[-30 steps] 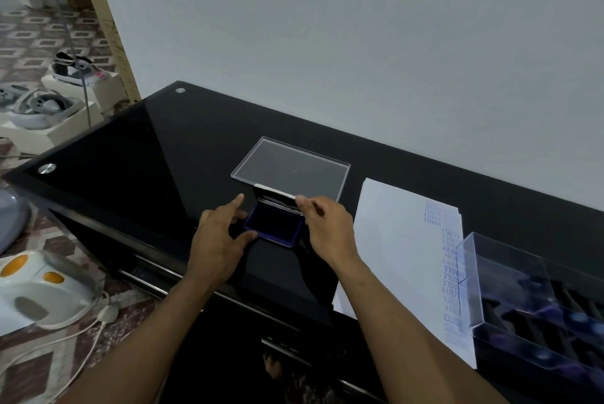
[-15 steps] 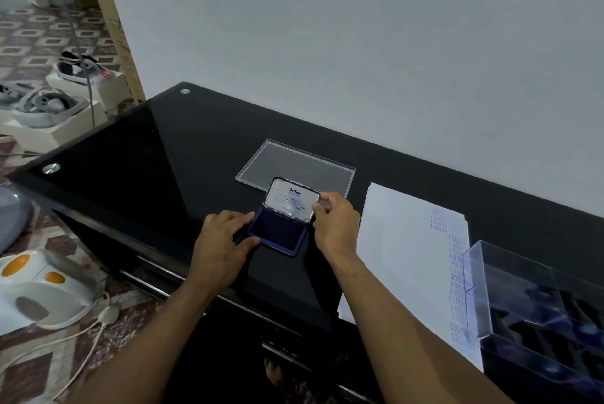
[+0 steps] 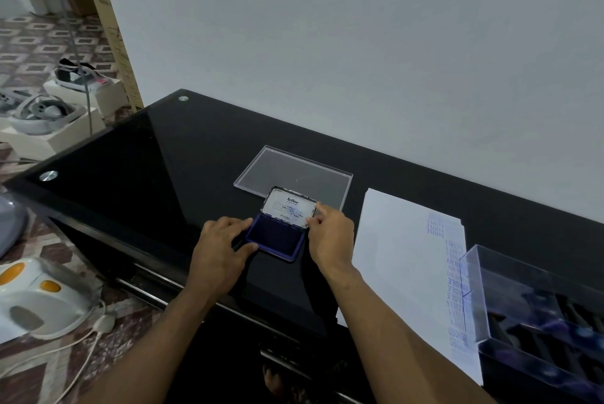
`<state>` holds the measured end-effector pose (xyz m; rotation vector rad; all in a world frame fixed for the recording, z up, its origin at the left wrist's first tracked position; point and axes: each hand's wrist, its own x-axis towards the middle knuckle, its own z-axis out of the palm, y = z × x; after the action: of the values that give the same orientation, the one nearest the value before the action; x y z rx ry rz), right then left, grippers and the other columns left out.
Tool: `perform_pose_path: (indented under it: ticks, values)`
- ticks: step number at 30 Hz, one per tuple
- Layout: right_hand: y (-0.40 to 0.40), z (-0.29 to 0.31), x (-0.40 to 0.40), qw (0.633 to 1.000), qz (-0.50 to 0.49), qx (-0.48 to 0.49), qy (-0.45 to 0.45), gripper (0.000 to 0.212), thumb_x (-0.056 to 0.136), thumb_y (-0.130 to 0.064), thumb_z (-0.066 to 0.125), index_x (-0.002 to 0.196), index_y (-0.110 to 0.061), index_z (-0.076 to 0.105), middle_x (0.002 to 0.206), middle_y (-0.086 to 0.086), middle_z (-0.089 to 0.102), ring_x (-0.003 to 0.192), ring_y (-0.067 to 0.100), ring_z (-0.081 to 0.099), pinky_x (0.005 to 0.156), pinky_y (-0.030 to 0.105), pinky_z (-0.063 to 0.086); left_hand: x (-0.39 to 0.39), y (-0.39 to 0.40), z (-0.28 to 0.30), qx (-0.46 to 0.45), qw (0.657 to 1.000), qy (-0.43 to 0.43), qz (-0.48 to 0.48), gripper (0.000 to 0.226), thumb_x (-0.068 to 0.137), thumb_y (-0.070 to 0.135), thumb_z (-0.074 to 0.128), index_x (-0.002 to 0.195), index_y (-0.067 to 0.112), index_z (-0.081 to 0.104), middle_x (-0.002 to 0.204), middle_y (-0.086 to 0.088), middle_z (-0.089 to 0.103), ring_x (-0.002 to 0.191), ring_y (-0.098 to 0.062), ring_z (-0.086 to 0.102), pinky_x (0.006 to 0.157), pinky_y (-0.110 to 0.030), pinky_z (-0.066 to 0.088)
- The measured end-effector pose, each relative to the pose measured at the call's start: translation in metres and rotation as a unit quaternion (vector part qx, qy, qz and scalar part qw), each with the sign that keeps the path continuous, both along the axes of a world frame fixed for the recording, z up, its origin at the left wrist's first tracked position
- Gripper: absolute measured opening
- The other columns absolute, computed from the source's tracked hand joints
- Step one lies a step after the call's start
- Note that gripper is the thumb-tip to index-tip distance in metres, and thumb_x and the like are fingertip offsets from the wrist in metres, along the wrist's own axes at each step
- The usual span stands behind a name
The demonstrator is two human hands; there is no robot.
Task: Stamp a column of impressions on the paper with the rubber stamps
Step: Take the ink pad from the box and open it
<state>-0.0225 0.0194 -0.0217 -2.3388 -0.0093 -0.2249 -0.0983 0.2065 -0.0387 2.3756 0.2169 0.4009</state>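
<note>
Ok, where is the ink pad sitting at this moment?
In the head view the ink pad lies open on the black table, between the left hand and right hand, just in front of the clear lid.

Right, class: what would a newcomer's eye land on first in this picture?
Probably the open ink pad at the middle of the black table, the left hand steadying its base and the right hand at its raised lid. Next, the white paper to its right, a blue column of impressions down its far edge.
</note>
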Motion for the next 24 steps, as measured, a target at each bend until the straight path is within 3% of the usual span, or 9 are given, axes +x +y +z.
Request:
perform_pose_path:
  ticks: [7,10,15,21,24]
  values:
    - [0.001,0.005,-0.024,0.994,0.016,-0.101,-0.04,0.011,0.095,-0.017,0.058,0.105,-0.016,0.064,0.1,0.003,0.067,0.097,0.02,0.053,0.072,0.034,0.054,-0.002,0.0,0.001,0.008,1.0,0.015,-0.01,0.054,0.085,0.023,0.08,0.136,0.019,0.063,0.123,0.002,0.064,0.118,-0.016,0.047,0.096,-0.028,0.04]
    - [-0.002,0.003,-0.034,0.988,0.064,-0.14,-0.029,0.017,0.097,-0.024,0.056,0.105,-0.016,0.068,0.107,0.001,0.067,0.103,0.017,0.053,0.081,0.031,0.054,-0.004,-0.003,0.003,0.03,0.999,0.024,-0.002,0.053,0.085,0.023,0.079,0.135,0.018,0.063,0.125,-0.002,0.063,0.119,-0.022,0.046,0.101,-0.038,0.043]
    - [-0.015,0.012,-0.046,0.982,0.123,-0.142,0.009,0.023,0.098,-0.025,0.051,0.091,-0.017,0.071,0.095,-0.001,0.068,0.087,0.01,0.058,0.07,0.021,0.048,-0.013,-0.016,0.012,0.094,0.994,0.051,0.02,0.055,0.087,0.021,0.075,0.138,0.021,0.057,0.129,-0.005,0.063,0.121,-0.033,0.047,0.098,-0.05,0.045]
    - [-0.06,0.041,-0.063,0.988,0.074,-0.134,0.004,0.027,0.099,-0.03,0.05,0.095,-0.013,0.071,0.098,0.003,0.07,0.091,0.019,0.063,0.081,0.03,0.052,-0.011,-0.056,0.037,0.116,0.992,0.045,-0.012,0.05,0.089,0.021,0.072,0.135,0.01,0.057,0.131,-0.018,0.058,0.117,-0.038,0.052,0.103,-0.051,0.044]
    - [-0.091,0.059,-0.072,0.991,0.03,-0.132,0.01,0.029,0.101,-0.031,0.05,0.115,-0.015,0.069,0.115,0.003,0.069,0.104,0.019,0.061,0.092,0.028,0.047,-0.009,-0.089,0.051,0.126,0.991,0.032,-0.045,0.046,0.089,0.026,0.071,0.131,0.01,0.06,0.13,-0.017,0.059,0.116,-0.037,0.054,0.103,-0.05,0.045]
